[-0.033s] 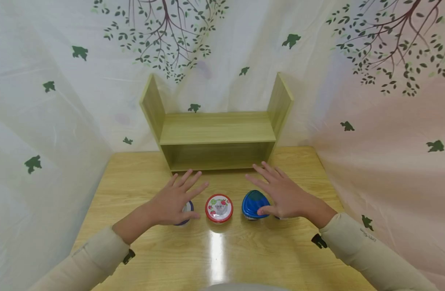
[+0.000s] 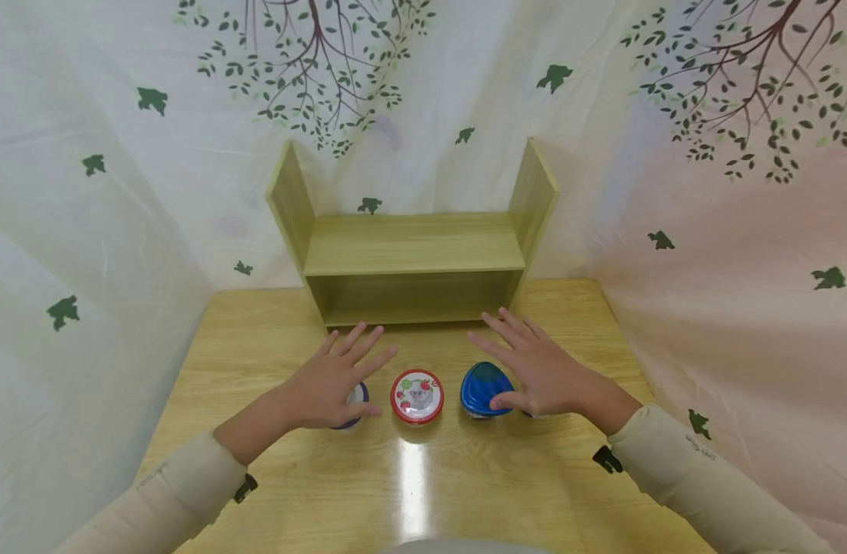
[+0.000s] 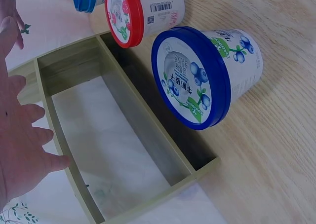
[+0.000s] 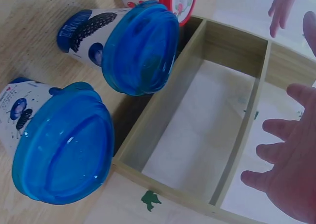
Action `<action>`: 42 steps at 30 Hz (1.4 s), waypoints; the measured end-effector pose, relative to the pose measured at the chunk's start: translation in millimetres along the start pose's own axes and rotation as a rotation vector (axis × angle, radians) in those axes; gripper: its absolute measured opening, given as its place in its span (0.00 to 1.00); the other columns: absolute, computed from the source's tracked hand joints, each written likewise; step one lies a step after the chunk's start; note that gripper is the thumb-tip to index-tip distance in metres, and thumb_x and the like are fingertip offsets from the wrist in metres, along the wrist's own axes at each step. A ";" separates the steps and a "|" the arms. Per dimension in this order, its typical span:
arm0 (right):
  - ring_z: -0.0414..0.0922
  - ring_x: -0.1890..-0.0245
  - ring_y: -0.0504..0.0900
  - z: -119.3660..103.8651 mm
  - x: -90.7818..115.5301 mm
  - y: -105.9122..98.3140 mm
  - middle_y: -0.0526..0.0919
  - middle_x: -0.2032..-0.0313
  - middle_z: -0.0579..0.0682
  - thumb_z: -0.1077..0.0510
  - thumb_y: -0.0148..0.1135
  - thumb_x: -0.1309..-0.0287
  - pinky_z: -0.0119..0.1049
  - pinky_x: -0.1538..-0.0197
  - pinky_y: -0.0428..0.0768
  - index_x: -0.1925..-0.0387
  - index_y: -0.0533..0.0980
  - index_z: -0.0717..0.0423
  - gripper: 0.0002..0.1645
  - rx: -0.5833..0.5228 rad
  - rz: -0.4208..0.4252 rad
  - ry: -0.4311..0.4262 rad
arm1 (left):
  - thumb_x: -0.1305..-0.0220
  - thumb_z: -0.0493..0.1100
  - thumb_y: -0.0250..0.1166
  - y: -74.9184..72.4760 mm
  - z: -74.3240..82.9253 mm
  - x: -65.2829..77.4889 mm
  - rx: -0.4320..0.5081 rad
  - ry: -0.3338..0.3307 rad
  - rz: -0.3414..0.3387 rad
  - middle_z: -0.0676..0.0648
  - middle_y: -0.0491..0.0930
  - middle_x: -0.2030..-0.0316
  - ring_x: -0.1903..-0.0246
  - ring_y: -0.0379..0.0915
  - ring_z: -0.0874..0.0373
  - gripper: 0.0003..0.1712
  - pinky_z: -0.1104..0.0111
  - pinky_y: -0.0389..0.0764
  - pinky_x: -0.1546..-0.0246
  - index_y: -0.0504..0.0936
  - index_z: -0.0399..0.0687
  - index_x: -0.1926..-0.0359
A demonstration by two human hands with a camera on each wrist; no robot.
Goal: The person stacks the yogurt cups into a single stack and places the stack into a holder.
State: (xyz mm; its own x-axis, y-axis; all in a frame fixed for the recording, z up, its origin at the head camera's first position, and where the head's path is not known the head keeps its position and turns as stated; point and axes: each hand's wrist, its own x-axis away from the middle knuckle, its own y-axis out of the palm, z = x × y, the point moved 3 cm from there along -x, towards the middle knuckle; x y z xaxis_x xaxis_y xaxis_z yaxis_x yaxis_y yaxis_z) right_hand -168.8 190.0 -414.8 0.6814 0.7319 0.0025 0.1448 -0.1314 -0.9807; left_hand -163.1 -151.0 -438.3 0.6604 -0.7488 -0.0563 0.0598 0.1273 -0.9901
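My left hand (image 2: 331, 382) is spread above a tub with a dark blue lid (image 3: 190, 78), hiding most of it in the head view; the left wrist view shows blueberries on its label. To the right of that hand stands a tub with a red lid (image 2: 417, 396). My right hand (image 2: 542, 372) has its fingers apart over a tub with a clear blue lid (image 2: 483, 387), the thumb overlapping the lid in the head view. A second blue-lidded tub (image 4: 64, 145) shows large in the right wrist view, mostly hidden under the right hand from above. Neither hand holds anything.
Behind the tubs a wooden shelf (image 2: 415, 245) stands at the back of the wooden table (image 2: 312, 485), with two side panels rising above its upper board. Pale cloth printed with branches and green birds (image 2: 153, 100) hangs around the table.
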 end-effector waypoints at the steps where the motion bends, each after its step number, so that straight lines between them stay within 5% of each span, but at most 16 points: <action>1: 0.63 0.22 0.38 0.0 1.1 0.0 0.44 0.21 0.59 0.20 0.51 0.41 0.68 0.28 0.46 0.20 0.49 0.46 0.59 -0.005 0.010 -0.005 | 0.33 0.78 0.45 -0.2 0.0 -0.4 0.005 0.000 -0.003 0.39 0.41 0.21 0.24 0.35 0.36 0.51 0.31 0.50 0.33 0.52 0.54 0.20; 12: 0.63 0.22 0.38 9.4 12.4 6.2 0.46 0.21 0.60 0.22 0.54 0.41 0.69 0.28 0.47 0.20 0.50 0.45 0.58 -0.036 0.016 0.055 | 0.34 0.73 0.55 -1.5 -4.2 -6.1 0.008 -0.001 -0.008 0.37 0.46 0.22 0.24 0.40 0.34 0.51 0.31 0.55 0.35 0.54 0.52 0.20; 35: 0.68 0.24 0.46 7.7 5.7 11.2 0.52 0.23 0.61 0.27 0.58 0.39 0.70 0.30 0.51 0.22 0.56 0.50 0.54 -0.081 0.093 0.036 | 0.34 0.77 0.50 3.6 -17.7 -3.3 0.030 -0.053 -0.010 0.37 0.42 0.21 0.24 0.35 0.35 0.55 0.32 0.52 0.33 0.48 0.49 0.20; 42: 0.65 0.24 0.49 -2.5 1.1 28.2 0.56 0.25 0.61 0.34 0.67 0.41 0.68 0.30 0.56 0.23 0.57 0.53 0.54 -0.167 0.128 0.058 | 0.32 0.75 0.51 9.4 -21.0 0.1 0.054 -0.069 0.004 0.37 0.43 0.21 0.24 0.35 0.35 0.54 0.31 0.52 0.33 0.49 0.49 0.20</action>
State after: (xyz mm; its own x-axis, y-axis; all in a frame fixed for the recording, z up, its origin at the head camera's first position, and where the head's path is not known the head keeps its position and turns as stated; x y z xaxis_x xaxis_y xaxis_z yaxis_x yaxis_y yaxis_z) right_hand -162.2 185.4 -442.0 0.7415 0.6629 -0.1037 0.1678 -0.3328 -0.9279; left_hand -178.1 -163.6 -450.4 0.7103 -0.7022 -0.0494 0.0961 0.1662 -0.9814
